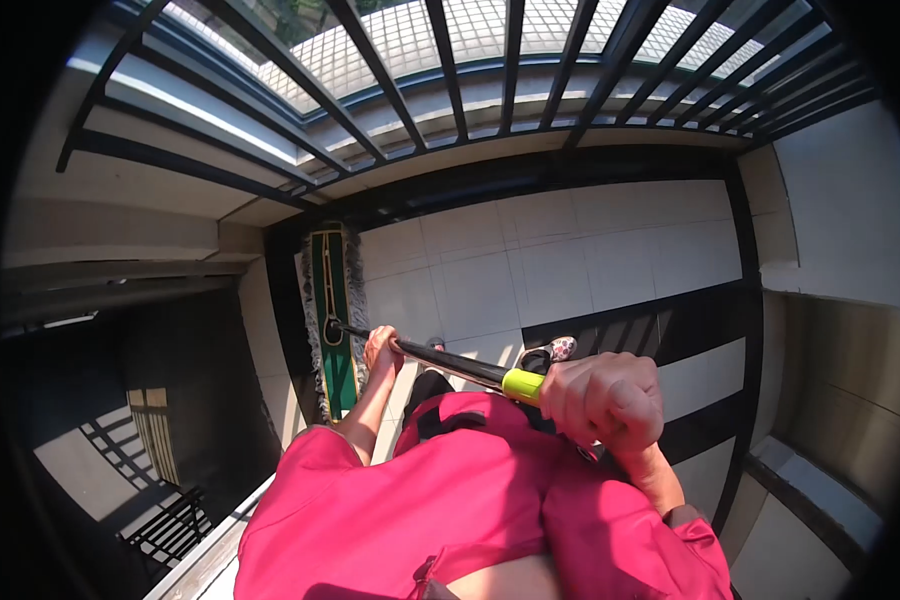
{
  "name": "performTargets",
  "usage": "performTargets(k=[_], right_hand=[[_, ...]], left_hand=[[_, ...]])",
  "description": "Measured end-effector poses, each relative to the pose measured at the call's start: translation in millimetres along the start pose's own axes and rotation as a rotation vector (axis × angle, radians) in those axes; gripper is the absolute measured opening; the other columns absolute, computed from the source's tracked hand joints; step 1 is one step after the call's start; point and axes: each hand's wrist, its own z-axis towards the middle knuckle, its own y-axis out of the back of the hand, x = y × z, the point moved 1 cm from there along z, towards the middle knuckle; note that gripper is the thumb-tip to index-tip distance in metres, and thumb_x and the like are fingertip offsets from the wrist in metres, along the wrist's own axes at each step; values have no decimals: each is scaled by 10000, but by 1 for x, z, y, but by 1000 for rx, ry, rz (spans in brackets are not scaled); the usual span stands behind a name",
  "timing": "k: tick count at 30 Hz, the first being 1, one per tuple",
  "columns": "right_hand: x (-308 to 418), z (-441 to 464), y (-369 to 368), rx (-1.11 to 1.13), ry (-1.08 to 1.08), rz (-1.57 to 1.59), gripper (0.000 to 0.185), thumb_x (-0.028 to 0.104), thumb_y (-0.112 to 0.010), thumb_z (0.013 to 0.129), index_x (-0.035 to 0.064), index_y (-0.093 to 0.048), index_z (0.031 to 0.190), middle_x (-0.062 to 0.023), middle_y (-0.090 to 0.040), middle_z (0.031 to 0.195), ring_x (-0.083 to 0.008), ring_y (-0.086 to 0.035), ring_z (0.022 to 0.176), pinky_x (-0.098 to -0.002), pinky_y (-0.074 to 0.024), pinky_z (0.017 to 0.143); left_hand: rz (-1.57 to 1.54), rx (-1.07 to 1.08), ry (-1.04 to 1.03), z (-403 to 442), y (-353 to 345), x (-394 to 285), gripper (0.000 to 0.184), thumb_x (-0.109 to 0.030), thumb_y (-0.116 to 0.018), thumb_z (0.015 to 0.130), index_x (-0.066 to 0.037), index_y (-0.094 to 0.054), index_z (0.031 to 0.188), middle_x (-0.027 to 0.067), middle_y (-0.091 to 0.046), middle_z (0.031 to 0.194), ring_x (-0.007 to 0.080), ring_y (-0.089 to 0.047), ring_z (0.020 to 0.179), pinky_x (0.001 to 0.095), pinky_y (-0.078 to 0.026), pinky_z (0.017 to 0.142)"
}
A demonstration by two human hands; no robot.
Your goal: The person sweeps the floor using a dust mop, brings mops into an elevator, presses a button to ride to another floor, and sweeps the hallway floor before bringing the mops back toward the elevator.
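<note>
A long dust mop lies with its flat green head (342, 365) on the floor at the left, grey fringe along both sides. From the head, a black handle (460, 364) runs right toward my body. My left hand (383, 352) is closed around the handle near its lower part. Wrapped round the upper end, just past a lime-green section (522, 386), is my right hand (605, 400), which hides the handle's tip.
Black metal railings (510, 70) stand in front, over a low wall. White floor tiles (570, 245) have black borders (710, 295). A patterned shoe (563, 348) shows below me. A grey wall (850, 200) is at the right.
</note>
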Motion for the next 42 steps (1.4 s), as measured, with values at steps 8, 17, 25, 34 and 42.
performTargets(k=[8,17,25,34,42], right_hand=[[138,-36,133,-131,70,11,327,96,-399,758,42,-328,443,-53,-383,399,-156,-351,362,-278,-328,413],[255,-25,274,-364,178,-180,367,172,-253,791,140,-220,427,-23,-305,299,-134,-314,242,-282,-383,380],[370,-18,425,-369,220,-187,375,208,-227,856,124,-294,497,-28,-362,338,-139,-340,265,-301,-419,469],[500,-59,546,-374,334,-252,376,211,-155,884,123,-317,556,-4,-367,367,-125,-363,302,-288,-412,485],[635,-160,665,-618,381,-368,374,199,-161,887,139,-293,543,2,-339,360,-114,-297,293,-247,-347,466]], left_hand=[[13,126,-141,33,-80,-187,173,-188,-633,599,-80,-499,607,91,-509,637,289,-512,640,370,-405,557],[-128,525,-196,110,-173,-342,165,-233,-625,584,-93,-544,616,111,-548,642,309,-538,678,388,-437,597],[-132,824,-333,174,-245,-514,220,-230,-618,571,-34,-533,624,163,-544,637,333,-540,638,380,-424,552],[-244,789,-422,198,-328,-696,181,-223,-591,606,-48,-547,624,157,-548,646,351,-536,662,401,-431,577],[-114,896,-483,203,-436,-906,138,-209,-523,569,-72,-533,576,152,-537,595,350,-524,610,435,-410,551]])
